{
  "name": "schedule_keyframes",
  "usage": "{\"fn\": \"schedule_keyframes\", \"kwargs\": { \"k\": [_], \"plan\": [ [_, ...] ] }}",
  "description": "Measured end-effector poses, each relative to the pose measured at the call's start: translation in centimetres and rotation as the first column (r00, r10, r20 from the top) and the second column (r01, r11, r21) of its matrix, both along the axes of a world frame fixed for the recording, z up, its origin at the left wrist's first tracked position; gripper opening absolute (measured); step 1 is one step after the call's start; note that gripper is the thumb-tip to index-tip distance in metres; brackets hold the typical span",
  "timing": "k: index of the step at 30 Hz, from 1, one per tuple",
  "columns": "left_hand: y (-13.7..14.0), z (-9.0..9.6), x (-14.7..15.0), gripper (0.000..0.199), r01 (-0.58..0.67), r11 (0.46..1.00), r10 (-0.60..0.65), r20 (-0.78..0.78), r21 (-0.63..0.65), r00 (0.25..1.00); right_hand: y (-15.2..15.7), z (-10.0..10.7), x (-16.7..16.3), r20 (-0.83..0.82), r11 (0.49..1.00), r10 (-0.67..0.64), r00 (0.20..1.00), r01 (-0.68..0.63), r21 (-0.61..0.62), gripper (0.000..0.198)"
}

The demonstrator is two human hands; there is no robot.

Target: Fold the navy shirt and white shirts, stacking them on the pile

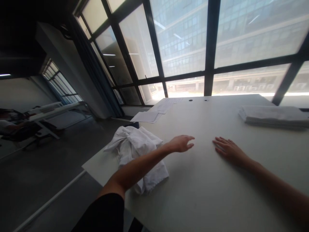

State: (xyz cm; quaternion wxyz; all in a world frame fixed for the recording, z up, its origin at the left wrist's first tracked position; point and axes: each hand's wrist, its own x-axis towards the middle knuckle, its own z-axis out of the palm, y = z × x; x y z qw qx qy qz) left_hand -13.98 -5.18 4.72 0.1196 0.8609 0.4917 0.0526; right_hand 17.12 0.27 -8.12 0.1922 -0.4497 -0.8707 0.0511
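A crumpled white cloth lies on a white table, without a clear long axis. Right of the cloth, the person's left hand, the nearer one, holds nothing, fingers loosely extended, forearm crossing above; farther right, the right hand lies palm-down, empty.

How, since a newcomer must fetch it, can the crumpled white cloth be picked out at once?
Start at the white table before the tall windows, and go to its left edge. There, partly behind the left forearm, lies the crumpled white cloth. Its loose, bunched folds set it apart from the flat paper sheets beyond it and the neat white stack at the right.
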Motion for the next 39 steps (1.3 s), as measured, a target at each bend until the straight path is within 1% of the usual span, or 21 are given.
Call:
{"fn": "schedule_keyframes", "kwargs": {
  "k": [2, 4, 7, 10, 12, 13, 15, 17, 19, 20, 21, 23, 25, 26, 27, 29, 31, 32, 34, 36, 39],
  "plan": [
    [0.1, 1.6, -4.9, 0.048, -0.121, 0.990, 0.120, 0.009, 0.069, 0.993, -0.2, 0.1, -0.3, -0.029, 1.000, -0.006, 1.000, 0.006, -0.001, 0.052],
    [-0.1, 2.9, -10.5, 0.045, -0.206, 0.972, 0.202, 0.049, 0.110, 0.978, -0.9, 0.4, -1.2, -0.066, 1.000, 0.017, 0.998, -0.017, -0.003, 0.052],
    [-1.3, 4.0, -19.2, 0.044, -0.308, 0.933, 0.295, 0.093, 0.186, 0.951, -3.1, 1.5, -4.0, -0.147, 0.992, 0.122, 0.982, -0.127, -0.025, 0.051],
    [-3.1, 3.7, -26.2, 0.044, -0.449, 0.866, 0.438, 0.102, 0.220, 0.893, -6.5, 2.8, -8.3, -0.217, 0.960, 0.249, 0.944, -0.271, -0.075, 0.052],
    [-4.4, 2.7, -29.3, 0.045, -0.531, 0.801, 0.514, 0.137, 0.275, 0.847, -8.8, 3.6, -11.6, -0.232, 0.915, 0.355, 0.906, -0.387, -0.111, 0.059],
    [-5.0, 2.0, -30.2, 0.046, -0.565, 0.768, 0.545, 0.157, 0.300, 0.824, -9.9, 3.9, -13.2, -0.232, 0.883, 0.414, 0.880, -0.450, -0.133, 0.067],
    [-6.0, 0.4, -31.2, 0.046, -0.610, 0.720, 0.584, 0.186, 0.331, 0.790, -11.7, 4.5, -16.5, -0.239, 0.822, 0.499, 0.833, -0.542, -0.176, 0.085],
    [-6.7, -1.4, -31.2, 0.046, -0.632, 0.695, 0.601, 0.206, 0.343, 0.773, -13.1, 4.9, -19.6, -0.250, 0.779, 0.542, 0.802, -0.592, -0.208, 0.103],
    [-7.2, -2.8, -30.9, 0.046, -0.651, 0.674, 0.607, 0.241, 0.349, 0.758, -14.1, 5.1, -22.4, -0.256, 0.768, 0.549, 0.796, -0.601, -0.221, 0.113],
    [-7.3, -3.3, -30.7, 0.045, -0.660, 0.664, 0.607, 0.263, 0.351, 0.750, -14.5, 5.2, -23.6, -0.256, 0.775, 0.540, 0.802, -0.592, -0.219, 0.114],
    [-7.4, -3.7, -30.6, 0.044, -0.668, 0.655, 0.605, 0.285, 0.353, 0.744, -14.8, 5.1, -24.7, -0.257, 0.789, 0.525, 0.812, -0.577, -0.212, 0.112],
    [-7.6, -3.9, -30.4, 0.043, -0.677, 0.642, 0.594, 0.325, 0.360, 0.736, -15.3, 4.9, -26.4, -0.275, 0.824, 0.478, 0.834, -0.534, -0.188, 0.101],
    [-7.7, -3.6, -30.3, 0.040, -0.680, 0.631, 0.574, 0.366, 0.372, 0.733, -15.3, 4.7, -27.4, -0.350, 0.842, 0.438, 0.828, -0.514, -0.163, 0.081],
    [-7.7, -3.3, -30.1, 0.038, -0.681, 0.625, 0.559, 0.390, 0.382, 0.732, -15.1, 4.6, -27.7, -0.417, 0.838, 0.425, 0.803, -0.523, -0.153, 0.070],
    [-7.8, -3.0, -30.0, 0.036, -0.679, 0.619, 0.538, 0.418, 0.394, 0.732, -14.8, 4.6, -27.9, -0.503, 0.832, 0.410, 0.761, -0.538, -0.137, 0.060],
    [-8.0, -2.3, -29.5, 0.033, -0.679, 0.604, 0.489, 0.479, 0.417, 0.729, -13.8, 4.9, -27.7, -0.678, 0.828, 0.360, 0.641, -0.555, -0.085, 0.049],
    [-8.2, -1.6, -28.9, 0.032, -0.695, 0.579, 0.457, 0.537, 0.426, 0.709, -12.5, 5.8, -26.9, -0.802, 0.850, 0.276, 0.530, -0.523, -0.053, 0.043],
    [-8.3, -1.3, -28.6, 0.033, -0.711, 0.560, 0.454, 0.561, 0.424, 0.692, -11.8, 6.4, -26.2, -0.841, 0.863, 0.224, 0.492, -0.501, -0.064, 0.040],
    [-8.5, -1.0, -28.0, 0.036, -0.745, 0.512, 0.466, 0.591, 0.426, 0.658, -10.3, 8.0, -24.6, -0.889, 0.875, 0.110, 0.445, -0.467, -0.126, 0.032],
    [-8.6, -1.1, -27.6, 0.038, -0.762, 0.469, 0.474, 0.602, 0.445, 0.643, -8.9, 9.5, -22.3, -0.914, 0.879, -0.003, 0.407, -0.434, -0.196, 0.026],
    [-8.4, -1.5, -27.4, 0.037, -0.760, 0.434, 0.468, 0.600, 0.484, 0.649, -6.7, 10.8, -17.9, -0.937, 0.898, -0.107, 0.332, -0.373, -0.234, 0.026]
  ]
}}
